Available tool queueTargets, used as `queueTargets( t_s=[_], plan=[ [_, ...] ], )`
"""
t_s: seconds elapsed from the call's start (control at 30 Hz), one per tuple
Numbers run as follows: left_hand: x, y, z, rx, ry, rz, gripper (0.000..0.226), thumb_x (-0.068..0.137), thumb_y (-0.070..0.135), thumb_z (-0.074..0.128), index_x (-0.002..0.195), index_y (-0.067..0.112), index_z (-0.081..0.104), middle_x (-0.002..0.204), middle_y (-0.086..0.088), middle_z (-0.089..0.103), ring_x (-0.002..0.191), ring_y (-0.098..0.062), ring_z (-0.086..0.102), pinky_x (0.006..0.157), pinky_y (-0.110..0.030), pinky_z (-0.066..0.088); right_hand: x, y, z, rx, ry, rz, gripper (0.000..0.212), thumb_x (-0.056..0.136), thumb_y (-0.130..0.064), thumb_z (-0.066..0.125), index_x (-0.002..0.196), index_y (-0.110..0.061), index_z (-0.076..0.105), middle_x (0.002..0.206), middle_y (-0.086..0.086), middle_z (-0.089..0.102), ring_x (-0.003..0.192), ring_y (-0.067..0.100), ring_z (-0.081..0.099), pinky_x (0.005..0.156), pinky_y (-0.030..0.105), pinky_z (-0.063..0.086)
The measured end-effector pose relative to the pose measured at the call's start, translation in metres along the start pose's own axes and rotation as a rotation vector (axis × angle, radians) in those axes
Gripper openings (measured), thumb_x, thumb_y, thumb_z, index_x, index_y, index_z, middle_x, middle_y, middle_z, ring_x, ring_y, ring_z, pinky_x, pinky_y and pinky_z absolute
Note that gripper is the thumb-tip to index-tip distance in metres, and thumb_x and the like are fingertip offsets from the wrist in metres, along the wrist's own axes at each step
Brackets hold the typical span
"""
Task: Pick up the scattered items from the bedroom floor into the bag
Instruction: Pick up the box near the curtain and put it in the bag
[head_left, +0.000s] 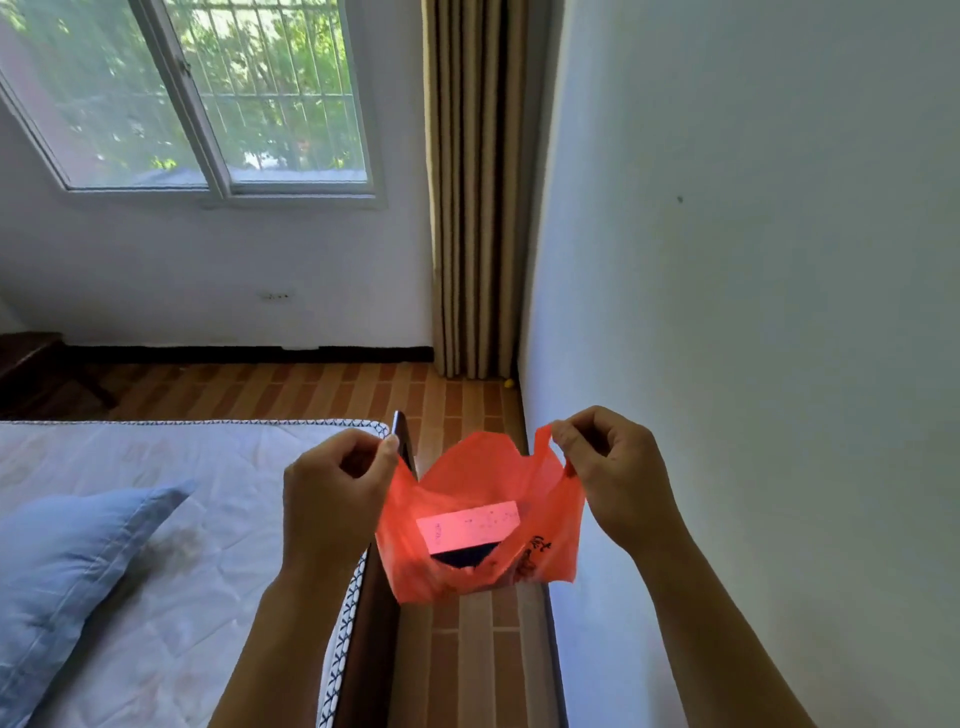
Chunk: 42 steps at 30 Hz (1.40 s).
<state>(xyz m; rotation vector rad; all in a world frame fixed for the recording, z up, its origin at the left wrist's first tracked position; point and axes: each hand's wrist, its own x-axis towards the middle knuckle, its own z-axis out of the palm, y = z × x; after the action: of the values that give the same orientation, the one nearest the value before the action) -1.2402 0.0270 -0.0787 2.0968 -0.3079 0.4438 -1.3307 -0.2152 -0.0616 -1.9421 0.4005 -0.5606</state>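
Red bag (478, 519), pinched open by both hands, half-hides a pale card (467, 525) inside.

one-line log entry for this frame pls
left hand: pinches bag handle | right hand: pinches other handle | red bag: held open above floor strip, flat items inside

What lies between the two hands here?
The red plastic bag, mouth stretched open between left hand and right hand, each pinching a handle; head view.
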Motion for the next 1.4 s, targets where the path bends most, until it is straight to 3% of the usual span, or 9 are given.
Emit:
queueTargets(
  t_s=[0.4, 0.57, 0.67, 0.8, 0.87, 1.07, 1.17, 1.33, 1.4],
  plan=[
    [0.083, -0.002, 0.055, -0.164, -0.051, 0.048, 0.016, 0.092, 0.017, 0.078, 0.077, 0.015, 0.076, 0.067, 0.009, 0.071, 0.064, -0.01, 0.069, 0.065, -0.031, 0.056, 0.055, 0.004, 0.0, -0.032, 0.147, 0.043, 0.021, 0.099, -0.026, 0.069, 0.081, -0.017, 0.071, 0.072, -0.003, 0.072, 0.07, 0.014, 0.067, 0.071, 0.034, 0.057],
    [0.118, -0.03, 0.069, -0.171, -0.079, 0.008, 0.02, 0.092, 0.018, 0.078, 0.072, 0.019, 0.074, 0.063, 0.008, 0.069, 0.062, -0.012, 0.068, 0.063, -0.038, 0.057, 0.087, 0.009, 0.019, -0.024, 0.194, 0.074, 0.021, 0.098, -0.022, 0.07, 0.08, -0.014, 0.071, 0.071, 0.001, 0.07, 0.07, 0.02, 0.066, 0.07, 0.032, 0.055],
    [0.148, -0.051, 0.076, -0.171, -0.106, 0.002, 0.021, 0.092, 0.018, 0.078, 0.071, 0.021, 0.074, 0.062, 0.01, 0.069, 0.061, -0.009, 0.067, 0.062, -0.035, 0.056, 0.118, 0.004, 0.039, -0.039, 0.199, 0.081, 0.021, 0.099, -0.023, 0.069, 0.079, -0.014, 0.07, 0.07, 0.001, 0.069, 0.067, 0.015, 0.064, 0.066, 0.023, 0.052],
    [0.199, -0.083, 0.084, -0.158, -0.143, -0.007, 0.022, 0.092, 0.02, 0.078, 0.071, 0.023, 0.073, 0.06, 0.012, 0.068, 0.064, -0.007, 0.068, 0.06, -0.023, 0.051, 0.17, -0.007, 0.08, -0.072, 0.173, 0.085, 0.021, 0.099, -0.023, 0.069, 0.081, -0.013, 0.071, 0.072, 0.002, 0.07, 0.071, 0.02, 0.066, 0.069, 0.029, 0.055],
    [0.228, -0.098, 0.086, -0.17, -0.14, -0.027, 0.022, 0.092, 0.021, 0.078, 0.07, 0.023, 0.073, 0.06, 0.011, 0.067, 0.064, -0.007, 0.067, 0.057, -0.018, 0.048, 0.199, -0.014, 0.103, -0.087, 0.167, 0.075, 0.02, 0.099, -0.022, 0.069, 0.081, -0.014, 0.071, 0.072, 0.0, 0.07, 0.07, 0.016, 0.066, 0.068, 0.025, 0.054],
    [0.306, -0.134, 0.088, -0.173, -0.138, -0.042, 0.026, 0.091, 0.022, 0.078, 0.066, 0.024, 0.07, 0.059, 0.012, 0.067, 0.061, -0.009, 0.066, 0.058, -0.024, 0.048, 0.266, -0.025, 0.158, -0.106, 0.179, 0.085, 0.024, 0.099, -0.022, 0.069, 0.077, -0.013, 0.069, 0.065, -0.002, 0.067, 0.062, 0.01, 0.06, 0.063, 0.027, 0.051],
    [0.332, -0.151, 0.088, -0.203, -0.141, -0.031, 0.023, 0.091, 0.021, 0.078, 0.069, 0.025, 0.071, 0.061, 0.012, 0.068, 0.066, -0.009, 0.067, 0.058, -0.018, 0.047, 0.287, -0.027, 0.179, -0.133, 0.178, 0.081, 0.024, 0.1, -0.021, 0.069, 0.077, -0.015, 0.068, 0.061, -0.008, 0.064, 0.061, 0.009, 0.059, 0.062, 0.022, 0.049],
    [0.353, -0.173, 0.095, -0.272, -0.122, -0.014, 0.015, 0.093, 0.019, 0.076, 0.079, 0.015, 0.075, 0.069, 0.01, 0.071, 0.074, -0.007, 0.069, 0.061, -0.01, 0.05, 0.317, -0.032, 0.199, -0.175, 0.186, 0.05, 0.025, 0.101, -0.023, 0.066, 0.079, -0.011, 0.068, 0.066, 0.0, 0.066, 0.064, 0.019, 0.061, 0.065, 0.032, 0.052],
    [0.361, -0.177, 0.1, -0.281, -0.104, -0.017, 0.014, 0.094, 0.02, 0.075, 0.082, 0.013, 0.075, 0.071, 0.008, 0.071, 0.073, -0.008, 0.069, 0.061, -0.009, 0.05, 0.327, -0.034, 0.202, -0.181, 0.19, 0.029, 0.024, 0.102, -0.022, 0.065, 0.08, -0.012, 0.068, 0.068, -0.001, 0.067, 0.067, 0.017, 0.063, 0.065, 0.028, 0.053]
  ],
)
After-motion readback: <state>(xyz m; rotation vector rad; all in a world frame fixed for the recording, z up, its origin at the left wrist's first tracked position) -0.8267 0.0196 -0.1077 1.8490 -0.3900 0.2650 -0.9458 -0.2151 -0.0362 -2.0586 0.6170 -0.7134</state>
